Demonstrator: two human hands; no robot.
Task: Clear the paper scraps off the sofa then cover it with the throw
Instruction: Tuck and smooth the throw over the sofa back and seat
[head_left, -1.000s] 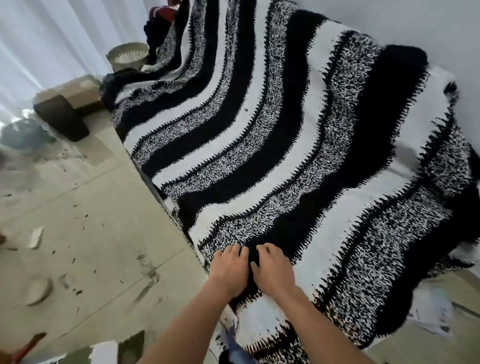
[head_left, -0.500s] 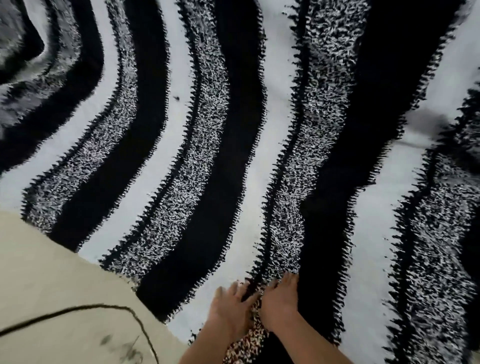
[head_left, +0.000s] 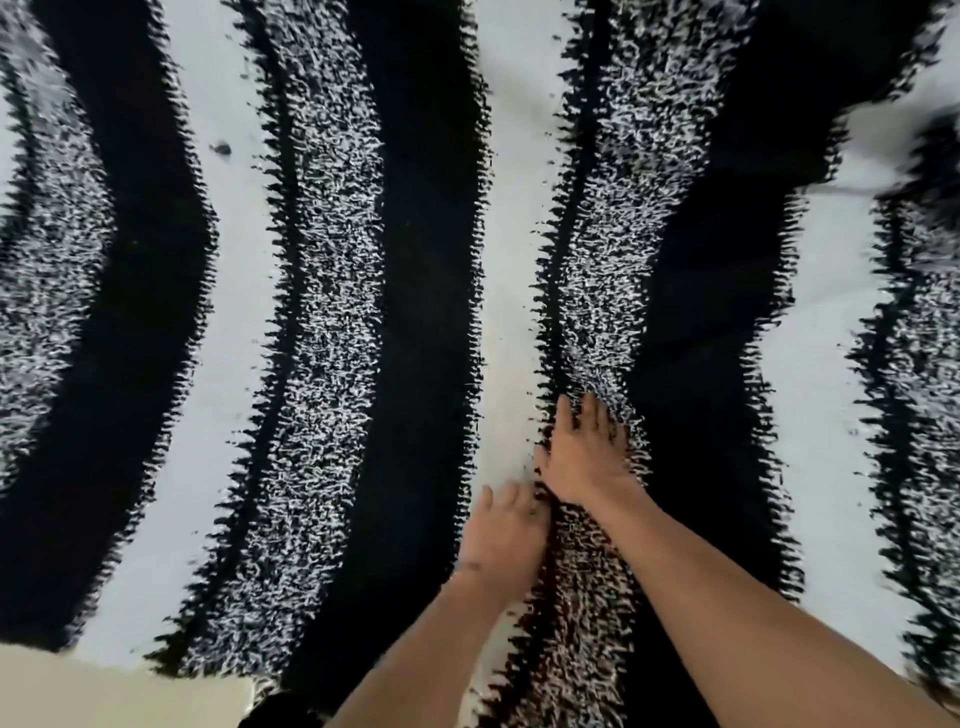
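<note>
A black, white and speckled striped throw (head_left: 332, 312) fills almost the whole view, spread over the sofa, which is hidden beneath it. My right hand (head_left: 584, 452) lies palm down on a speckled stripe, fingers spread, pressing the fabric. My left hand (head_left: 501, 535) rests flat just below and left of it, on the white stripe's edge, fingers together. Neither hand grips the cloth. No paper scraps are visible.
A strip of pale beige floor (head_left: 104, 691) shows at the bottom left corner, beyond the throw's hanging edge. A small dark speck (head_left: 222, 149) lies on a white stripe at upper left.
The view has closed in on the throw; the floor has almost left the frame. My right hand has slid forward ahead of the left, both still flat on the fabric.
</note>
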